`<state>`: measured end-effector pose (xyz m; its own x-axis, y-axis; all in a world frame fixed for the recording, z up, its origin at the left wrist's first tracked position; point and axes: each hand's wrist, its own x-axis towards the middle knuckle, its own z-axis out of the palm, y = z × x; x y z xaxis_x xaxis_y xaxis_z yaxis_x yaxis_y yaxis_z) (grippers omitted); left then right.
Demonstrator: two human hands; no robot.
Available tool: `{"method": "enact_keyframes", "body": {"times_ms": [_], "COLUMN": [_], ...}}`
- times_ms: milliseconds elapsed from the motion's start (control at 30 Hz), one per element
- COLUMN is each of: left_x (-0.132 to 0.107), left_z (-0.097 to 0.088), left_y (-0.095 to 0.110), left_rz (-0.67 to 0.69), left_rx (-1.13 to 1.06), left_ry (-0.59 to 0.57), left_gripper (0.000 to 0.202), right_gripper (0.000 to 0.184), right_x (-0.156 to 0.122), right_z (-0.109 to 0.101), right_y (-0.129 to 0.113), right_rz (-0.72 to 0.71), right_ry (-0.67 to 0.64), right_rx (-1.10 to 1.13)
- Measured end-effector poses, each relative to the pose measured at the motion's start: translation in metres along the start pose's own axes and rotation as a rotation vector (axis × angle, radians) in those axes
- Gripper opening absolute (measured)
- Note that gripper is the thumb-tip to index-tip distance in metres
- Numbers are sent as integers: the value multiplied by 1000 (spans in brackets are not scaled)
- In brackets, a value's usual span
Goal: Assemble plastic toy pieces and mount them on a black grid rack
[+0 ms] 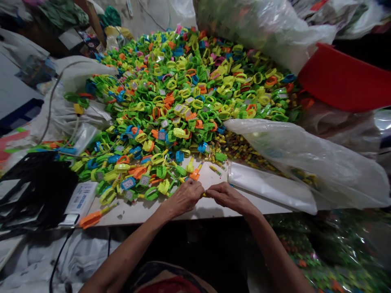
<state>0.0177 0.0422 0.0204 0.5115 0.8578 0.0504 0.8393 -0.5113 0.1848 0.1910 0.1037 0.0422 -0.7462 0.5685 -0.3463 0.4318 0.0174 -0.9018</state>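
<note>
Close together at the table's front edge, both of my hands are closed. My left hand (190,194) is curled into a loose fist, and its fingers hide what they hold. My right hand (226,196) pinches at a small yellow piece (204,194) that shows between the two hands. Just beyond my left knuckles is an orange toy watch (194,175); I cannot tell whether the hand touches it. A slim clear tube with coloured bits (215,169) lies on the white tabletop (210,179) past my right fingers.
A large heap of toy watches (171,97) covers the table. Rolled clear plastic (269,185) and a plastic bag (305,150) over many small yellow-ended tubes (244,152) lie right. A red scoop-like sheet (345,77) stands behind. Black trays (36,191) and a white box (80,199) sit left.
</note>
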Motion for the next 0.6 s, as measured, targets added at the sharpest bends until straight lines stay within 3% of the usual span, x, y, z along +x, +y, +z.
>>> {"method": "enact_keyframes", "body": {"times_ms": [67, 133, 167, 233, 333, 400, 467, 600], "left_x": [-7, -14, -16, -16, -1, 17, 36, 55], "left_z": [-5, -13, -18, -26, -33, -32, -27, -19], "left_y": [-4, -13, -20, -35, -61, -77, -89, -99], "left_rz": [25, 14, -17, -141, -494, -721, -834, -869], "left_rx": [-4, -34, -41, -20, 71, 97, 69, 6], "left_ry": [-27, -33, -26, 10, 78, 90, 73, 83], "left_gripper": [13, 10, 9, 13, 24, 28, 24, 18], "right_gripper": [45, 48, 49, 49, 34, 22, 20, 16], "right_x": [3, 9, 14, 26, 49, 62, 69, 66], "right_z": [0, -1, -3, -11, -24, -27, -25, -18], "right_y": [0, 0, 1, 5, 14, 21, 26, 36], "right_rz": [34, 45, 40, 36, 169, 291, 345, 294], "right_ry": [-105, -130, -87, 137, 521, 564, 529, 573], "right_rx": [53, 89, 89, -5, -443, -756, -907, -823]}}
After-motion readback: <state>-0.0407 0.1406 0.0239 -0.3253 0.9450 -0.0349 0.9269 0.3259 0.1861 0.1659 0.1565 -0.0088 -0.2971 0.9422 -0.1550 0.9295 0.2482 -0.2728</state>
